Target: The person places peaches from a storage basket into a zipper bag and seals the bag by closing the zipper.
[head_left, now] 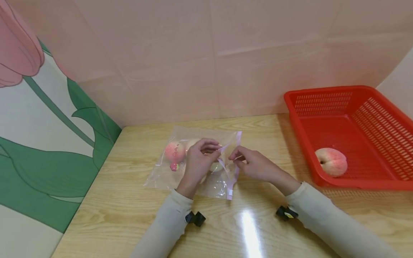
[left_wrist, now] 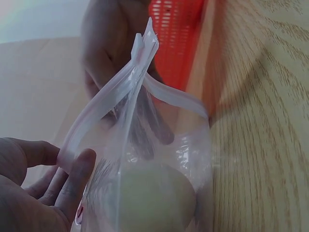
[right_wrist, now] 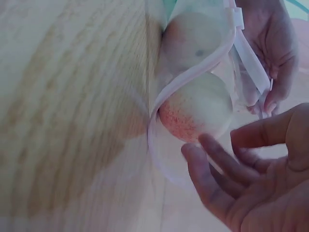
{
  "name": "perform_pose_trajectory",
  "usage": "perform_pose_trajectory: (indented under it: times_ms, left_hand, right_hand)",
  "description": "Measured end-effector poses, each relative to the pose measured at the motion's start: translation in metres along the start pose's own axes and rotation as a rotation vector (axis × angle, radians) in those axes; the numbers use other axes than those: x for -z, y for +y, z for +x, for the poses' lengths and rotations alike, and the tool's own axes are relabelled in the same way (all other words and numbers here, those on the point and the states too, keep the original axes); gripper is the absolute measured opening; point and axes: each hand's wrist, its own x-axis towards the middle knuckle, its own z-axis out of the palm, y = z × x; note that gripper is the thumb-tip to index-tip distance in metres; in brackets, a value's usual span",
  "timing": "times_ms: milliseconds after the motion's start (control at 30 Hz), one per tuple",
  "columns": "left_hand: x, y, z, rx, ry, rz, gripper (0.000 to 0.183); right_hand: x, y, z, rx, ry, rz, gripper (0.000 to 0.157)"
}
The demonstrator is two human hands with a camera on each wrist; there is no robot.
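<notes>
A clear zip bag (head_left: 161,179) with a pale lilac zip strip lies on the table, its mouth facing right and partly parted. Several pink-and-cream peaches (head_left: 174,152) are inside. My left hand (head_left: 200,157) reaches over the bag and pinches one lip of the mouth between thumb and fingers, also seen in the left wrist view. At the mouth is my right hand (head_left: 256,164), its fingers loosely bent and holding nothing. In the right wrist view, its fingertips (right_wrist: 190,151) are close to a peach (right_wrist: 198,108); whether they touch the bag is unclear. The white slider (head_left: 230,192) sits at the strip's near end.
On the right stands a red plastic basket (head_left: 361,184) with slotted walls, holding one peach (head_left: 331,162). A pinkish covered wall (head_left: 167,71) rises behind the wooden table (head_left: 113,215). To the left is a panel with a flower print (head_left: 48,172).
</notes>
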Motion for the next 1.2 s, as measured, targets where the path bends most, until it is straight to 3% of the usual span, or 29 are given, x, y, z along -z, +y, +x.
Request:
perform_pose_trajectory:
  times_ms: [200, 500, 633, 800, 1000, 1200]
  left_hand:
    - [0.001, 0.001, 0.000, 0.006, 0.009, -0.001, 0.022]
    - [-0.001, -0.001, 0.000, 0.022, 0.002, -0.013, 0.023]
    - [-0.003, 0.000, 0.002, 0.019, 0.003, -0.005, 0.023]
    - [-0.004, 0.001, 0.003, 0.026, 0.002, 0.000, 0.023]
    - [-0.002, -0.001, 0.001, 0.051, -0.003, 0.004, 0.023]
    - [-0.001, -0.004, 0.001, 0.053, 0.005, -0.001, 0.023]
  right_hand:
    - [0.014, -0.008, -0.004, 0.046, -0.061, -0.014, 0.017]
    - [0.072, -0.020, -0.047, 0.031, 0.072, -0.190, 0.033]
    - [0.100, -0.013, -0.071, -0.022, 0.107, -0.260, 0.043]
    - [0.139, 0.013, -0.094, -0.084, 0.145, -0.373, 0.047]
    - [0.166, 0.048, -0.109, -0.236, 0.016, -0.477, 0.066]
    - [0.179, 0.076, -0.117, -0.251, -0.107, -0.604, 0.087]
